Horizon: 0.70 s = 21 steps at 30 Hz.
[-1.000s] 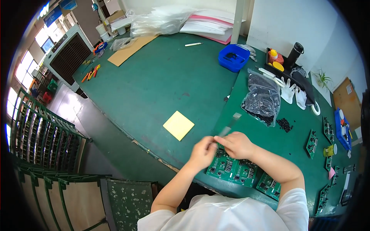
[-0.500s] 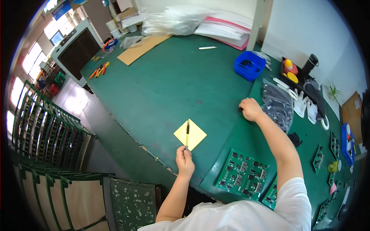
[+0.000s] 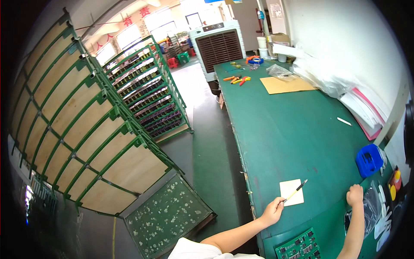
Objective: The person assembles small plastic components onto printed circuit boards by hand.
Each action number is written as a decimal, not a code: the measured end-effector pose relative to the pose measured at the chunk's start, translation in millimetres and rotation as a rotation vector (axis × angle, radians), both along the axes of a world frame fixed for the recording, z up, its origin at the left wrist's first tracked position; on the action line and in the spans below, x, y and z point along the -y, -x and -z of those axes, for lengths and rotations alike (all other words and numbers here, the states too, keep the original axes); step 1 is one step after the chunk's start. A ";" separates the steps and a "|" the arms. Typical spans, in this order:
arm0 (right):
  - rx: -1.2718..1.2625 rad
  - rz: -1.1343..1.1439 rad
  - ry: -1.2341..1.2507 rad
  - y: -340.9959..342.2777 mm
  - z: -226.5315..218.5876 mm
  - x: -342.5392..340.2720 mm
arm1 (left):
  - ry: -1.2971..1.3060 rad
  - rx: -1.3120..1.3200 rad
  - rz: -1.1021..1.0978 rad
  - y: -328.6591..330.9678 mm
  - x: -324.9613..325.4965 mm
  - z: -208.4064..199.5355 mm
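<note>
Since half a second ago, the view has swung left, so the green worktable (image 3: pixel 297 129) and both hands now sit toward the right of the frame, and a tall green frame with pale wooden panels (image 3: pixel 108 168) fills much of the left. Left hand (image 3: pixel 271 212), lower right of centre, has its fingers closed around one end of a pen-like tool (image 3: pixel 297 189), yellow-shafted with a black section near its tip; the tool now slants up to the right instead of pointing straight up. It crosses above a pale yellow square pad (image 3: pixel 297 198); whether it touches the pad is unclear. Right hand (image 3: pixel 355 195), near the right edge, is curled beside a clear bag of dark parts (image 3: pixel 370 211); whether its fingers hold anything cannot be told.

Large red characters (image 3: pixel 137 17) run along the far wall, upper left. A sheet on the wall (image 3: pixel 276 10) at the top carries marks too small to read, as does the panel of the air cooler (image 3: pixel 217 47). A blue sign (image 3: pixel 214 1) is cut off by the top edge.

A green circuit board (image 3: pixel 298 245) is cut by the bottom edge, and white gloves (image 3: pixel 382 225) at lower right are partly lost near the dark rim.
</note>
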State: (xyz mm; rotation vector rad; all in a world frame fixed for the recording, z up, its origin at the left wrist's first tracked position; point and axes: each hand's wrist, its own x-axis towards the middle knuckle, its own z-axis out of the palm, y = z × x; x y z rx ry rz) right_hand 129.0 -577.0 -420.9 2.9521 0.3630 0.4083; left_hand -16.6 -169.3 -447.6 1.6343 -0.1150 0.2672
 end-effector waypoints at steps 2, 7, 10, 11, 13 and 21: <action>-0.042 -0.003 0.037 -5.2 0.8 4.9 | -0.009 0.020 -0.015 -2.8 2.8 -1.9; -0.114 0.029 0.033 -11.9 -2.3 3.0 | -0.032 0.043 -0.011 -1.1 4.0 -1.0; -0.071 0.015 0.040 -10.9 6.3 9.7 | -0.013 0.038 -0.008 5.3 5.0 -2.3; -0.054 0.021 0.063 -10.2 3.4 4.4 | -0.014 0.036 -0.003 4.4 4.5 -0.9; 0.033 -0.002 -0.014 -3.5 -3.6 -5.5 | 0.006 0.045 0.026 3.9 5.9 4.3; -0.305 -0.562 -0.377 73.3 -115.2 -217.9 | 0.069 0.041 -0.023 -6.8 -14.0 -3.8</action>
